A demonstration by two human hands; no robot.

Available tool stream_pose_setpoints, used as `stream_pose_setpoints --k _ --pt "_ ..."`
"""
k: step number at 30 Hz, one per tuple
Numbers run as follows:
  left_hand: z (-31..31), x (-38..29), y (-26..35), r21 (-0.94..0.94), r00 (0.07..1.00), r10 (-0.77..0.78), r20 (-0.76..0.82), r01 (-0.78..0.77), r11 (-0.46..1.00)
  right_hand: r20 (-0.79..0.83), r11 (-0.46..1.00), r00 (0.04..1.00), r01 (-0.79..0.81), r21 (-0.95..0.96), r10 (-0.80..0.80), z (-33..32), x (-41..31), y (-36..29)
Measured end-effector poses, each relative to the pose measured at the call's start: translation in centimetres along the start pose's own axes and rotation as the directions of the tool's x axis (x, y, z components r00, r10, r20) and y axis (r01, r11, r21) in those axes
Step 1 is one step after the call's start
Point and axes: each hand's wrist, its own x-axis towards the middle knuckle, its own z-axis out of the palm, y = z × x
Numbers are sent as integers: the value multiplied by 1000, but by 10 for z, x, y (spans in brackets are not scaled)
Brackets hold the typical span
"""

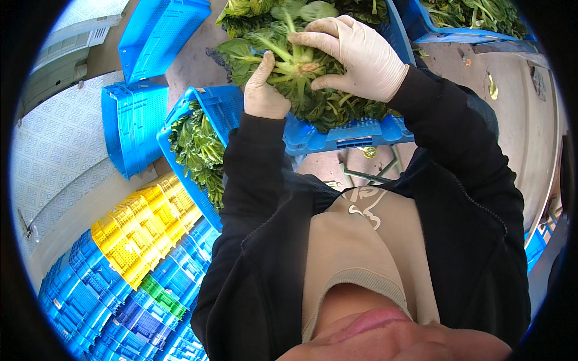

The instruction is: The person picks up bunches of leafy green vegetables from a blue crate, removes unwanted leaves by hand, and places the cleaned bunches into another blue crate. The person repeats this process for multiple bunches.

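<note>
A head of leafy greens (289, 67) is turned with its pale cut stem end up, its stalks fanning out from it. My left hand (266, 90), in a soiled white glove, holds its near left side; the thumb points up and the other fingers are hidden under the leaves. From the right, my gloved right hand (361, 58) curves over the head, with fingertips against the stalks and the thumb beside the cut end. Below both hands, more greens fill a blue plastic crate (347, 135).
Another blue crate of greens (196, 149) stands tilted at my left, and one more (469, 34) is at the upper right. Blue crates (135, 128) stand further left. Stacked yellow crates (146, 225) and blue crates (86, 270) fill the lower left. Green metal legs (375, 173) show below.
</note>
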Motion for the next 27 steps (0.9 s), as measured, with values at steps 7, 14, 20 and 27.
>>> stream_pose_setpoints --k 7,14,20,27 --pt "-33 4 -1 463 992 118 33 -120 878 47 993 993 -110 -31 111 10 -5 1" --pt "-13 1 23 415 975 16 -220 79 907 451 993 892 -32 118 -25 14 -14 6" --pt "-51 -4 48 723 984 159 78 -166 671 606 987 783 -158 -21 138 0 -12 12" --pt "-10 1 20 289 999 21 -27 -12 957 272 718 903 -429 549 332 48 -15 7"
